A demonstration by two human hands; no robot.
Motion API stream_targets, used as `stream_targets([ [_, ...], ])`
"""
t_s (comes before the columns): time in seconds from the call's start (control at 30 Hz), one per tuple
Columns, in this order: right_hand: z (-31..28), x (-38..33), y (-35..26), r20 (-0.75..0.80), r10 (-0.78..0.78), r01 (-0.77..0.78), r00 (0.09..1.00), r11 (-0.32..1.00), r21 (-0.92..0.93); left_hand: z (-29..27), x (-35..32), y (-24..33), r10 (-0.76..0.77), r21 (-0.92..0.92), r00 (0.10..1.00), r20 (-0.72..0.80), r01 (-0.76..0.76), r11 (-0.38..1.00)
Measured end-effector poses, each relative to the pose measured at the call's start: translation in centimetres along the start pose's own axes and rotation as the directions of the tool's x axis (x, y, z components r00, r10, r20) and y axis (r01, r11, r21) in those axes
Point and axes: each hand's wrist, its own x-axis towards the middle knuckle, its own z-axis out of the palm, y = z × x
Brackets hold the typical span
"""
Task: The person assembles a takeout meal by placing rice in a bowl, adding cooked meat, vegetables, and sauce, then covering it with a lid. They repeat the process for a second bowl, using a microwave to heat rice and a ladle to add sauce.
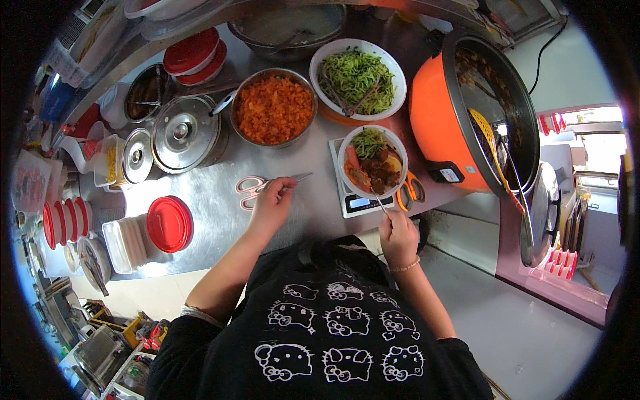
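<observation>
My right hand (399, 239) is closed round the thin handle of a metal utensil (381, 203), whose far end is lost among the food. It reaches into a white bowl (341, 160) holding green shreds, brown chunks and a pink strip. The bowl stands on a digital kitchen scale (352, 205). My left hand (277, 197) has its fingers curled together over the middle of a pair of scissors (248, 192) with pale pink handles. Whether those fingers grip anything is hidden. Orange-handled scissors (415, 190) lie beside the scale, near my right hand.
A metal bowl of orange shreds (275, 110) and a white bowl of green shreds (360, 79) stand behind. On the right is a big orange cooker (437, 120) with a slotted ladle (485, 140). Lidded pots (187, 133), a red lid (169, 224) and clear containers (125, 243) stand left.
</observation>
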Motion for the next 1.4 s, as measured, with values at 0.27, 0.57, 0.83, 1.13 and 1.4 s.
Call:
stream_targets([
  [0.27, -0.8, -0.1, 0.2, 0.059, -0.014, 0.015, 0.998, 1.0, -0.004, -0.1, -0.1, 0.1, -0.027, 0.008, 1.0, 0.007, 0.027, 1.0],
  [0.57, -0.2, 6.5, -2.4, 0.077, 0.157, -0.17, 0.985, 0.96, 0.221, -1.2, -0.6, -0.9, -0.049, -0.067, 0.998, -0.028, 0.047, 0.997],
  [0.83, 10.4, 15.6, -6.7, 0.344, 0.001, -0.037, 0.939, 0.995, 0.097, -2.1, -1.5, -1.7, -0.095, -0.05, 0.991, -0.095, 0.091, 0.995],
  [1.13, 12.3, 16.0, -6.7, 0.482, 0.19, -0.322, 0.856, 0.924, 0.208, -2.7, -2.2, -3.9, -0.048, -0.176, 0.979, -0.197, 0.012, 0.984],
  [1.4, 12.1, 16.1, -3.4, 0.608, 0.425, -0.72, 0.67, 0.57, 0.396, -3.3, -1.9, -3.7, -0.11, -0.136, 0.988, -0.108, 0.095, 0.986],
])
